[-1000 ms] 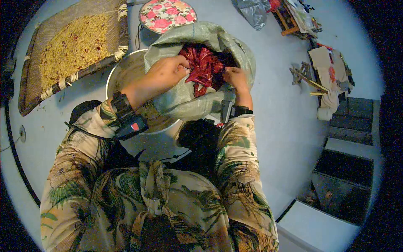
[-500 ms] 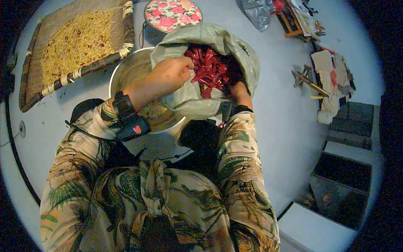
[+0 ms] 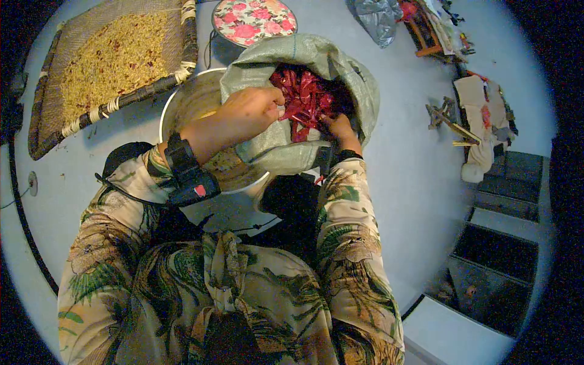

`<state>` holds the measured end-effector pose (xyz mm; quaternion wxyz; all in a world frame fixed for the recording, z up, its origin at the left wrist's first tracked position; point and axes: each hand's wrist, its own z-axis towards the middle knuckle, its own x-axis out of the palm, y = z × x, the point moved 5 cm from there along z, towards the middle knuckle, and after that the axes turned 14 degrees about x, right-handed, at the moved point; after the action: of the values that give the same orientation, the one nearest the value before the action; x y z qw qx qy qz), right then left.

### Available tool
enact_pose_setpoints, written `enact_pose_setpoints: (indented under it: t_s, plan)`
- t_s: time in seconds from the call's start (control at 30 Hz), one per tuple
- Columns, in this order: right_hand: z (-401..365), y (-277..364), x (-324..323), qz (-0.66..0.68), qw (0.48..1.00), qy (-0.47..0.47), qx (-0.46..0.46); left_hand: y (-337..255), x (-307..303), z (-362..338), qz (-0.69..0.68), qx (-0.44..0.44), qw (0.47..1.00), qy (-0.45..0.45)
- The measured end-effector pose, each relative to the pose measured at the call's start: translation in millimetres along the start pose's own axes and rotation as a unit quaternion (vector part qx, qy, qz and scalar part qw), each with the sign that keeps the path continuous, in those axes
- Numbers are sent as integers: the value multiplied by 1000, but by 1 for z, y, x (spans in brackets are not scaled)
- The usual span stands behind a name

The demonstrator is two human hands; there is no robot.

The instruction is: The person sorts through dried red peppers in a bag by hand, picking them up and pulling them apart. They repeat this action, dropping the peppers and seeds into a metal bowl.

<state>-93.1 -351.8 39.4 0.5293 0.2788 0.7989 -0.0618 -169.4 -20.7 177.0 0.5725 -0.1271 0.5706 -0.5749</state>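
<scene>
A pale green woven sack (image 3: 310, 48) lies with its mouth open toward me, full of dried red chillies (image 3: 302, 91). My left hand (image 3: 258, 106) is closed at the left edge of the sack's mouth, its fingertips against the chillies; what it pinches is too small to name. Inside the opening on the right, my right hand (image 3: 340, 129) touches the chillies with bent fingers, partly in shadow. Under the sack and my left forearm is a wide round basin (image 3: 191, 100) with a pale rim and some yellowish bits inside.
A wood-framed woven tray (image 3: 131, 94) with yellow grains stands at the upper left. Behind the sack is a round flowered stool (image 3: 254, 21). A grey plastic bag (image 3: 374, 21) lies at the top. Cloth-covered items (image 3: 480, 112) and dark steps (image 3: 499, 243) are on the right.
My right hand has come up from deeper in the sack, so its fingers now show at the chillies. My left hand has stayed almost in place.
</scene>
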Motion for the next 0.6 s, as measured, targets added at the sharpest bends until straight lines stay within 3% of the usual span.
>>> enact_pose_setpoints:
  t_s: [0.1,0.2,0.3,0.5,0.6]
  plan:
    - [14,-5,10,69,994,-40,-80,-2,0,0,-4,2,1000,-1]
    - [21,-7,19,33,993,-33,-108,-1,3,0,6,16,1000,-7]
    - [12,-5,21,32,999,9,-42,-1,4,0,9,12,1000,-8]
    - [11,-1,24,24,998,5,-65,-6,3,1,28,-3,999,38]
    - [13,6,31,76,989,7,-131,-8,2,1,36,15,998,41]
